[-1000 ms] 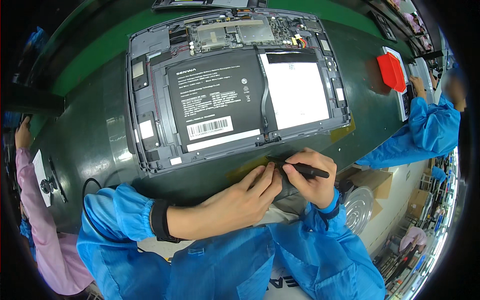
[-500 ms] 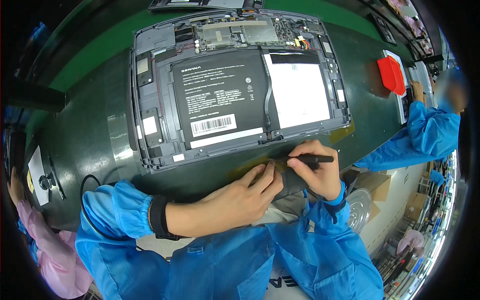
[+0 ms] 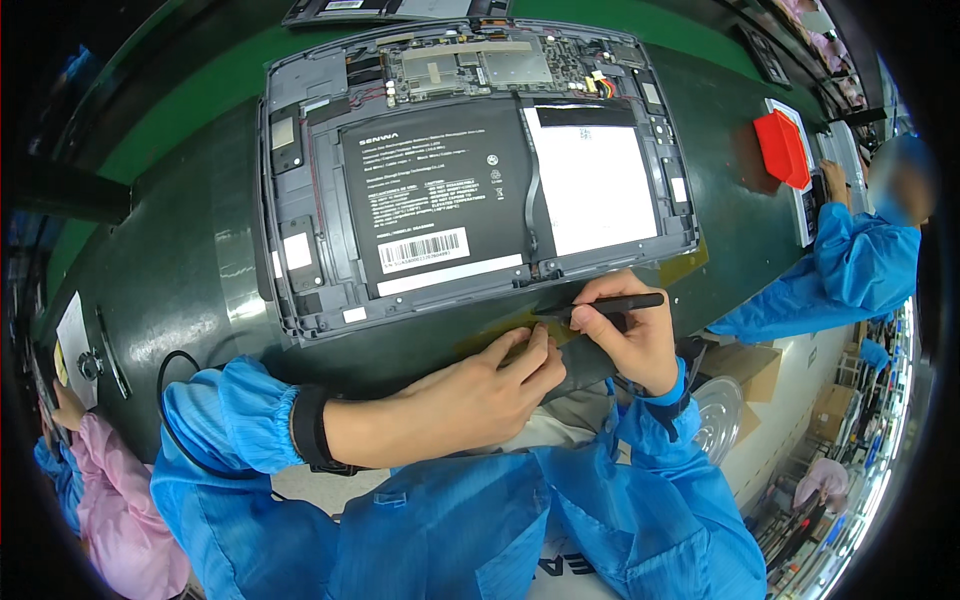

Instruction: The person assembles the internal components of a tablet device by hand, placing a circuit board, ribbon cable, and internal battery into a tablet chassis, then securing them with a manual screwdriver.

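My right hand grips a slim black pen-like tool, whose thin tip points left above the table's near edge. Just left of that tip is my left hand. Its fingers are bent and close together over yellow tape on the edge; whatever they may pinch is hidden. Beyond both hands lies an opened tablet-like device, its inside facing up. It shows a large black battery, a white panel and a circuit board along the far side.
The dark green table carries a red bin at right. A person in blue works there; another in pink sits at left. A black cable loops by my left sleeve. Cardboard boxes stand below right.
My right hand has shifted slightly up and left with the black tool, whose tip has lifted a little. My left hand stays nearly in place. The person in pink has moved an arm.
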{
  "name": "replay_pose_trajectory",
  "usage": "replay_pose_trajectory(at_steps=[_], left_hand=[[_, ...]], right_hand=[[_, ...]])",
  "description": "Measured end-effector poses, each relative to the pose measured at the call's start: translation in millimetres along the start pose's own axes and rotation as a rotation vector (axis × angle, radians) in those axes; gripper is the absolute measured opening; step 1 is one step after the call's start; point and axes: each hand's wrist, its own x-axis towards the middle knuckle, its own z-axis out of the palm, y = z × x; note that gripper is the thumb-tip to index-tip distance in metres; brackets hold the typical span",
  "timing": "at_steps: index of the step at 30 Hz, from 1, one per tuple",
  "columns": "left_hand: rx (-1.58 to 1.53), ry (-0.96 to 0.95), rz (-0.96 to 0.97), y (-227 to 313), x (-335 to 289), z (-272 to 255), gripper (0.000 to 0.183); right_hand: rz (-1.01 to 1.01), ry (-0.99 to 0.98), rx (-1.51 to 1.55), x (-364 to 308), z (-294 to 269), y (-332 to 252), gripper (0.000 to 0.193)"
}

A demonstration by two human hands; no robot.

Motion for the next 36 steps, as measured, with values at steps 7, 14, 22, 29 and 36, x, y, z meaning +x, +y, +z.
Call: replay_pose_trajectory(at_steps=[7,14,22,29,36], left_hand=[[0.011,-0.005,0.015,-0.7,-0.8,-1.6,0.050],[0.022,-0.008,0.018,-4.5,-1.6,-5.5,0.054],[0.167,0.095,0.231,-31.2,-0.4,-43.1,0.045],[-0.086,0.372,-0.180,-75.3,-33.4,-107.4,0.051],[-0.152,0.194,-0.316,-100.3,-36.8,-102.9,0.065]], right_hand=[[-0.290,0.002,-0.230,3.5,5.9,-18.0,0.019],[-0.422,0.103,-0.179,-2.1,7.6,-14.9,0.019],[-0.469,0.169,0.180,-5.4,-36.7,-30.7,0.040],[-0.574,0.282,0.107,28.3,-62.5,-65.7,0.032],[-0.469,0.248,0.064,71.5,-31.5,-80.6,0.026]])
